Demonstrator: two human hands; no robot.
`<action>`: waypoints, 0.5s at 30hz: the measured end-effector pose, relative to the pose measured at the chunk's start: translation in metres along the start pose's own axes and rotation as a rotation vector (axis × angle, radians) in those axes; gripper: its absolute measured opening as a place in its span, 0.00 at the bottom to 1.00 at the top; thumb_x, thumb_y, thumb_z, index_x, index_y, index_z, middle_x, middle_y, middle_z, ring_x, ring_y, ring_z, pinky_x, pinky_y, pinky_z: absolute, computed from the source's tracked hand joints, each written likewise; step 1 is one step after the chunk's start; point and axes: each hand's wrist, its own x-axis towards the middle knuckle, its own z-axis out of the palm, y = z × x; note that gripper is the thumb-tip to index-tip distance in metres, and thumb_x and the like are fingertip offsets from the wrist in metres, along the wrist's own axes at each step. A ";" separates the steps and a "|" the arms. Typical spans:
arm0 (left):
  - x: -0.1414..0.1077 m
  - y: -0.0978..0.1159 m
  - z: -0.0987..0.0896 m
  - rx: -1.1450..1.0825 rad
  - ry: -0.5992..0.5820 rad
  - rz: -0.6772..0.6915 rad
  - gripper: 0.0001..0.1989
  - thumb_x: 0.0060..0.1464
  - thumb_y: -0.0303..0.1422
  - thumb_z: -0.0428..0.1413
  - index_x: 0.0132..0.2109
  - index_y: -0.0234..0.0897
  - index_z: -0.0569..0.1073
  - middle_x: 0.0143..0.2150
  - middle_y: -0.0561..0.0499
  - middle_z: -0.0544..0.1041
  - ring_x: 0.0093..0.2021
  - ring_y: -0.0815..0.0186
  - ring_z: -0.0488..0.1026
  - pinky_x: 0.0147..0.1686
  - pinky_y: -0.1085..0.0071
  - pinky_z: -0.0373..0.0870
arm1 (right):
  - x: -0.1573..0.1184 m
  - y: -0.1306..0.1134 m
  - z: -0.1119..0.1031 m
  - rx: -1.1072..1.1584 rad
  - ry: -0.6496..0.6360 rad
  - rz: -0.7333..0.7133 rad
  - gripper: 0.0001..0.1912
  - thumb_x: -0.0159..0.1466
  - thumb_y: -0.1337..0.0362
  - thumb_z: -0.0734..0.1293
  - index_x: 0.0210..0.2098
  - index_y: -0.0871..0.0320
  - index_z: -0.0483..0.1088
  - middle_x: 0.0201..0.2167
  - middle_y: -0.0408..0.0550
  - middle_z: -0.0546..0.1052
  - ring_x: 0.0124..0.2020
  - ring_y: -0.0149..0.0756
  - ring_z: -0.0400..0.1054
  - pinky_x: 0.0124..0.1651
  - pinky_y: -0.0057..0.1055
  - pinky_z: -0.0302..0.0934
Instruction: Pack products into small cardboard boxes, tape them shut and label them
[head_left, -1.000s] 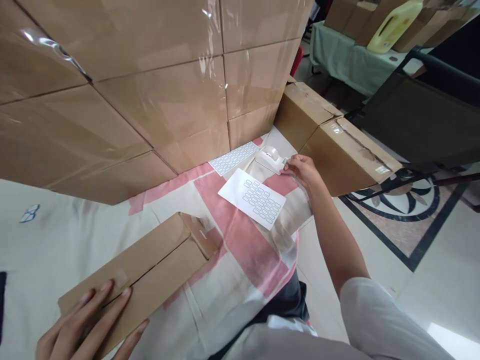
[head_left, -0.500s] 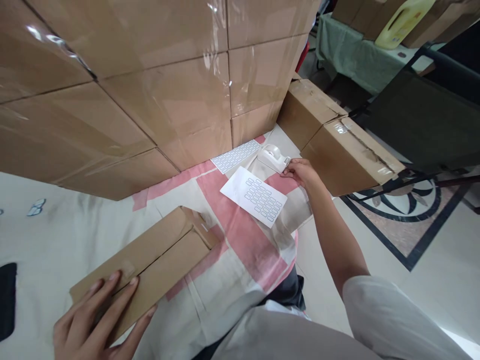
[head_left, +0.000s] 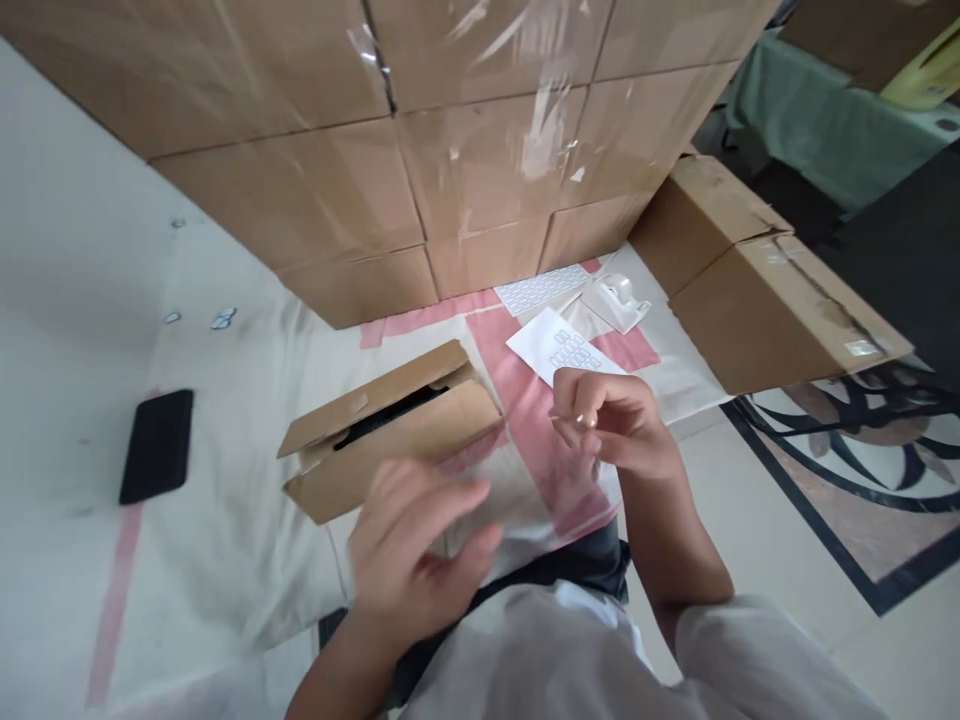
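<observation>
My right hand [head_left: 626,425] is raised over the cloth, thumb and fingers pinched on a small piece of clear tape [head_left: 577,420] that glints between them. Blurred by motion, my left hand [head_left: 412,550] hovers in front of the small cardboard box [head_left: 409,435] with its fingers apart and nothing in them. That box lies on the cloth, its top flaps gapping over a dark inside. Beyond my right hand sits a white tape dispenser [head_left: 616,302]. A white label sheet [head_left: 544,340] lies closer, partly covered by my right hand.
Large taped cartons [head_left: 480,170] are stacked along the back. Two more boxes [head_left: 765,300] stand to the right. Another label sheet [head_left: 540,290] lies against the stack. A black phone-like object [head_left: 157,445] rests at left on the pink-and-white cloth [head_left: 225,560].
My right hand has left the tape dispenser and come nearer with tape pinched in it. My left hand has let go of the box, whose flaps now gape. The view has shifted left.
</observation>
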 end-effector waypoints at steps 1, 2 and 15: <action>0.007 0.003 0.008 -0.087 -0.039 -0.096 0.14 0.63 0.40 0.62 0.53 0.44 0.76 0.33 0.53 0.76 0.31 0.67 0.72 0.33 0.67 0.68 | 0.003 -0.002 0.009 -0.018 -0.033 -0.032 0.11 0.64 0.68 0.74 0.30 0.56 0.67 0.27 0.42 0.66 0.23 0.27 0.57 0.26 0.27 0.54; 0.013 0.005 0.013 -0.180 -0.094 -0.191 0.17 0.64 0.42 0.62 0.56 0.44 0.74 0.36 0.52 0.77 0.32 0.67 0.73 0.31 0.69 0.67 | 0.004 -0.004 0.017 -0.047 -0.062 -0.059 0.12 0.63 0.68 0.73 0.30 0.56 0.66 0.27 0.42 0.66 0.25 0.28 0.58 0.27 0.27 0.54; 0.006 -0.009 -0.023 0.310 0.073 0.192 0.07 0.67 0.28 0.57 0.37 0.39 0.70 0.30 0.54 0.75 0.30 0.69 0.69 0.29 0.68 0.65 | -0.002 -0.010 0.058 -0.928 -0.027 0.423 0.18 0.65 0.53 0.73 0.39 0.53 0.61 0.22 0.33 0.60 0.21 0.29 0.54 0.26 0.27 0.50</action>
